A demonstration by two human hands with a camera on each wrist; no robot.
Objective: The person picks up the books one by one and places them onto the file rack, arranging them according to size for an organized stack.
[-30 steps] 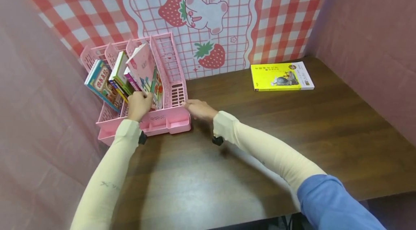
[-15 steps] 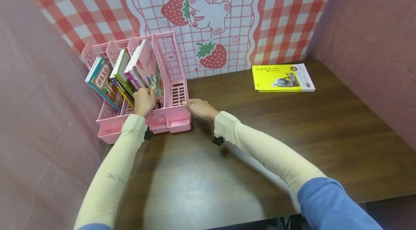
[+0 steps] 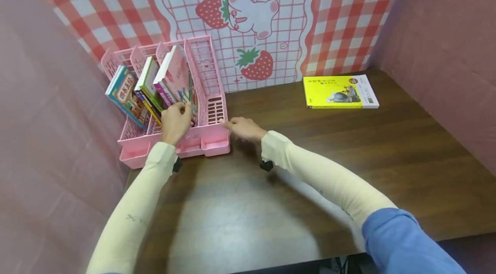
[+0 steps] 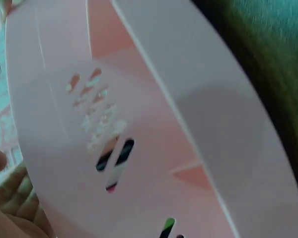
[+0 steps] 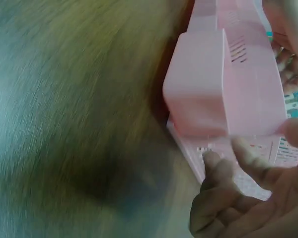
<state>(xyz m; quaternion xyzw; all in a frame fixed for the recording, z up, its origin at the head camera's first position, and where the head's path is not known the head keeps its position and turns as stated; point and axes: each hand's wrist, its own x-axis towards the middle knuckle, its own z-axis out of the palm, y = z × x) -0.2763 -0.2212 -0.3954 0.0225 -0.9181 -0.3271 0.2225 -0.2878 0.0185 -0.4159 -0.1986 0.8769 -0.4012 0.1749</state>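
Note:
A pink desktop book rack (image 3: 217, 141) stands at the left of the table, with tilted books in its compartments. My left hand (image 3: 176, 123) is over the rack's front wall, in front of a pink-covered book (image 3: 179, 74). Its fingers bend loosely, with a gap between thumb and forefinger; I see nothing held there. In the left wrist view the hand (image 4: 15, 203) is partly cut off behind the pink front wall (image 4: 139, 119). At the rack's front right corner, my right hand (image 3: 245, 128) pinches the edge. The right wrist view shows its thumb (image 5: 295, 131) and forefinger (image 5: 253, 157) there.
A blue-covered book (image 3: 128, 93) and a green-spined book (image 3: 153, 93) lean in the compartments further left. A yellow book (image 3: 337, 92) lies flat at the table's back right. Pink curtains flank the table (image 3: 248, 188); a checked strawberry cloth (image 3: 240, 20) hangs behind.
The pink-covered book has come to lean beside the purple-spined one. My left hand has shifted right and its fingers have loosened. The right hand keeps its place at the rack's corner.

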